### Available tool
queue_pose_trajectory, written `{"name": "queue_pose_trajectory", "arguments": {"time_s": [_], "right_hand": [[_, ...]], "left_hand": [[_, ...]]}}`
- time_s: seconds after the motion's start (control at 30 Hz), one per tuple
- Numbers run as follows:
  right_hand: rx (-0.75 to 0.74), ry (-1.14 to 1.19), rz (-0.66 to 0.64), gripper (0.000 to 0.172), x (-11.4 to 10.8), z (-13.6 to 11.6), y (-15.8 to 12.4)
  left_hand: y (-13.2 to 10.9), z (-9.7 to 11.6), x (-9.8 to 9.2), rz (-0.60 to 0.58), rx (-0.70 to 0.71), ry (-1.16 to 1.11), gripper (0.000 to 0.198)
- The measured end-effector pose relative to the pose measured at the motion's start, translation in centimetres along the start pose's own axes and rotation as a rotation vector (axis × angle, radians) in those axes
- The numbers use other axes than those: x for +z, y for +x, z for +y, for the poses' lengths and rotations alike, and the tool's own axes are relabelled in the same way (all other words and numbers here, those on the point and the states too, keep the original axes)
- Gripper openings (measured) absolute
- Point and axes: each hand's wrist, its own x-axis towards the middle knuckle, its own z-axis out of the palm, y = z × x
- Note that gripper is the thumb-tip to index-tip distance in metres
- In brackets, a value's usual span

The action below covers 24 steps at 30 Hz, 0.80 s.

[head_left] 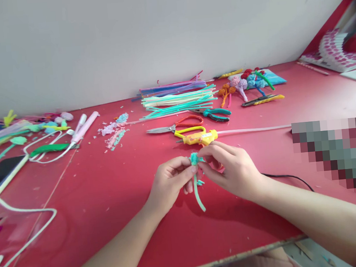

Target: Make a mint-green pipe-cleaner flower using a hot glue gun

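Over the red table (115,205) both my hands meet on a teal pipe cleaner (197,190). Its top is curled into a small fuzzy ball and its stem hangs down between my hands. My left hand (170,183) pinches the stem just under the ball with closed fingers. My right hand (227,168) pinches the ball's right side with thumb and fingertips. A yellow glue gun (199,138) lies just beyond my hands.
Scissors (177,127), teal pliers (216,114), a stack of coloured pipe cleaners (177,97) and finished pipe-cleaner flowers (248,81) lie at the back. Fluff scraps (113,130), a pink tool (82,127), white cables (26,213) and a phone (1,176) are at the left.
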Motion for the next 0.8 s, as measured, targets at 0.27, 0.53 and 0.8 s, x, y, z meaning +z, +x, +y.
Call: {"name": "queue_pose_trajectory", "arguments": {"time_s": [0.27,0.53,0.8], "right_hand": [[-0.007,-0.002,-0.001,0.009,0.0,0.0,0.0],[-0.012,-0.013,-0.011,0.008,0.0,-0.1,0.0],[0.073,-0.047,0.048,0.008,-1.1,1.2,0.7]], "left_hand": [[0.1,-0.1,0.0,0.002,-0.008,0.0,0.018],[0.1,-0.1,-0.1,-0.006,-0.023,0.012,0.018],[0.1,0.1,-0.1,0.004,-0.07,-0.175,0.017]]}}
